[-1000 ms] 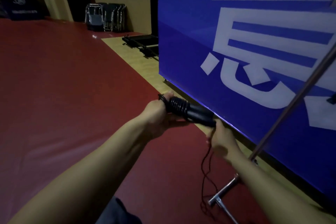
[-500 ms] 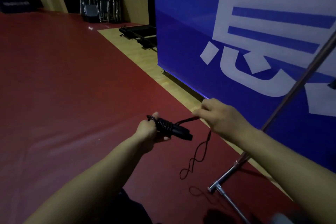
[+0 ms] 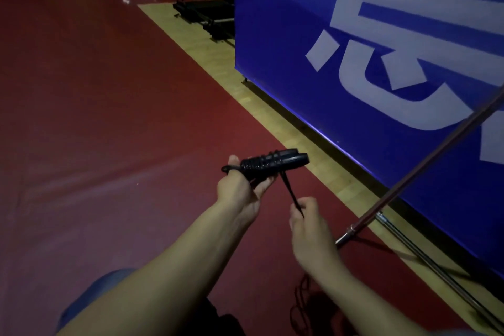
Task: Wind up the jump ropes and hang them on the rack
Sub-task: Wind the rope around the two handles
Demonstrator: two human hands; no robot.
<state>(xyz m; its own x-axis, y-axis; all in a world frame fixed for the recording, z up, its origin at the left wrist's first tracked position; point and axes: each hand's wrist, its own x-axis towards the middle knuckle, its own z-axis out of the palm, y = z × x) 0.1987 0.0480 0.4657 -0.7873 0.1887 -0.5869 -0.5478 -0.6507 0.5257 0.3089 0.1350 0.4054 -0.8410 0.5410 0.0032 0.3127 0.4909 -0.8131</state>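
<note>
Right hand (image 3: 308, 224) dropped below handles (image 3: 270, 165), pinching rope (image 3: 293, 196) taut; left hand (image 3: 241, 191) grips handles.

Black jump rope (image 3: 272, 165), red mat (image 3: 109, 117), blue white-lettered banner (image 3: 300, 35).

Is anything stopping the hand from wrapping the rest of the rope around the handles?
Nothing visible. The right hand pinches the rope, which runs straight up to the handles in the left hand.
</note>
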